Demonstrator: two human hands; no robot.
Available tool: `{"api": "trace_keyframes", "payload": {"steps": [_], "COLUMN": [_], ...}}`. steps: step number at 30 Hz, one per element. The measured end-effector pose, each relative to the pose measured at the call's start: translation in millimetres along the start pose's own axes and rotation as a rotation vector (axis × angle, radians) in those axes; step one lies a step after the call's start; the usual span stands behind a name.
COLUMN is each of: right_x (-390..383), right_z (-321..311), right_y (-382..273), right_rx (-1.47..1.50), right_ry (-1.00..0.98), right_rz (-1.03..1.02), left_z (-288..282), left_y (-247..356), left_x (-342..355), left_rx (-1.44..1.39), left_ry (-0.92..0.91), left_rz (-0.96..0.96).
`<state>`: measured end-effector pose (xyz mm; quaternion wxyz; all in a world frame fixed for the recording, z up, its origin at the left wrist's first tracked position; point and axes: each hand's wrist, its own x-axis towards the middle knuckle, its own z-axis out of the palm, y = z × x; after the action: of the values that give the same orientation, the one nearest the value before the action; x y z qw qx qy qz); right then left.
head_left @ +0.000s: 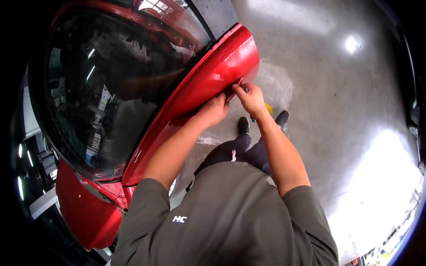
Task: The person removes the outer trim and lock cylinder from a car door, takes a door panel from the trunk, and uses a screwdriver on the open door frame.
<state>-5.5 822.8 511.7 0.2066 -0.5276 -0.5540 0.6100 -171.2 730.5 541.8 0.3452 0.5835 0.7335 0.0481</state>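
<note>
A red car door (195,91) with water drops on its paint stands at my left. My hands are together at its outer face, around a red door handle (234,88). My left hand (214,110) lies against the panel, its fingers curled at the near end of the handle and partly hidden. With thumb and forefinger pinched, my right hand (251,99) grips the handle's far end. Beyond the right wrist shows a small yellow thing (269,108); whether the hand holds it or it lies lower down, I cannot tell.
The dark car window (111,88) fills the left, reflecting lights. Another red body panel (86,208) juts out at lower left. My dark shoes (243,126) stand on the shiny grey concrete floor (328,97), close to the door.
</note>
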Motion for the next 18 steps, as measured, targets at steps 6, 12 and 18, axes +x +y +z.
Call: {"api": "trace_keyframes", "payload": {"steps": [6,12,18], "right_x": [-5.7,-45.5,-124.2], "right_z": [-22.8,-177.2,-398.0], "right_y": [-9.8,67.5,200.3], "right_rx": [-0.055,-0.264,-0.223], "right_ry": [-0.089,0.062,0.273], "right_rz": [0.067,0.285,0.695], "left_z": [-0.7,12.4,22.5], "left_y": [2.5,4.7,11.7], "left_x": [2.4,-2.0,-1.0], "left_rx": [-0.026,-0.036,0.006], "left_ry": [0.002,0.122,0.195], "left_rz": [-0.010,0.017,-0.086]}}
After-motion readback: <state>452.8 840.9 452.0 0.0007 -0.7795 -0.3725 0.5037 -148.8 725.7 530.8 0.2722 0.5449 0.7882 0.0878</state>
